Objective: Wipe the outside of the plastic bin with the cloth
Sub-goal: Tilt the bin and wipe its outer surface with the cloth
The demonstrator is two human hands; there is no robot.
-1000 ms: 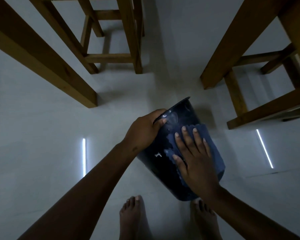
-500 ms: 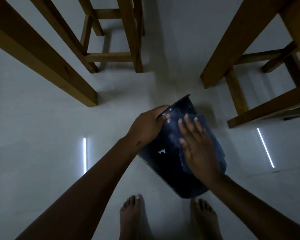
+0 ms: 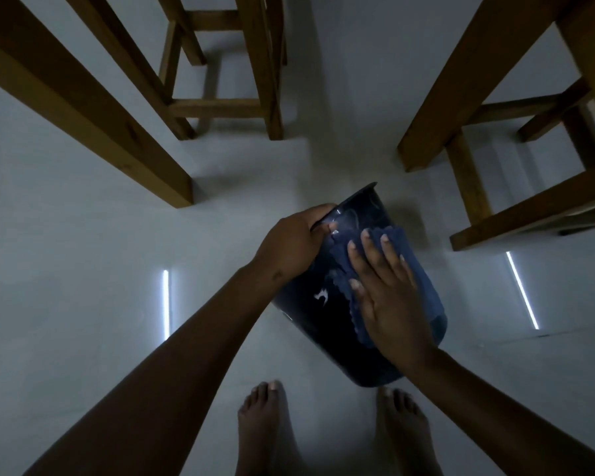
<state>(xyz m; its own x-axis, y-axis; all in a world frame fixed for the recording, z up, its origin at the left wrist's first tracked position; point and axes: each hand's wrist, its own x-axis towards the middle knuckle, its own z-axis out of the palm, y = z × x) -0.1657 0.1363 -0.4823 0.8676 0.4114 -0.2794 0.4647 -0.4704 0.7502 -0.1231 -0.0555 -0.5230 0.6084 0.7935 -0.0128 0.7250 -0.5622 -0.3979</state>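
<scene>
Timber frames our view on the far left: a thick brown wooden table leg (image 3: 83, 108) slants down and ends square on the pale grey tiled floor (image 3: 66, 269). Just right of it and farther back we see a brown wooden stool (image 3: 220, 80) standing on the floor, its lower rungs showing. Between that leg's foot and our arms the floor lies open, crossed only by a thin bright strip of reflected light (image 3: 166, 304).

We grip the rim of the dark blue round plastic bin (image 3: 323, 324) with our left hand (image 3: 289, 242), fingers curled over the lip and thumb on the outer wall. The bin is tilted, its mouth pointing away from us and its base down toward our bare feet (image 3: 265, 427). We cannot tell whether the base touches the floor.

Our right hand (image 3: 389, 304) lies flat and spread on the bin's upper outer wall, pressing the blue scalloped-edge cloth (image 3: 423, 280) against it. The cloth's edge shows beyond the fingertips and along the thumb side.

To the right, a second brown wooden table leg (image 3: 461, 91) and the low rails of a wooden bench frame (image 3: 529, 214) stand well apart from the bin's rim, with clear floor between. A second light strip (image 3: 522, 290) runs below them.
</scene>
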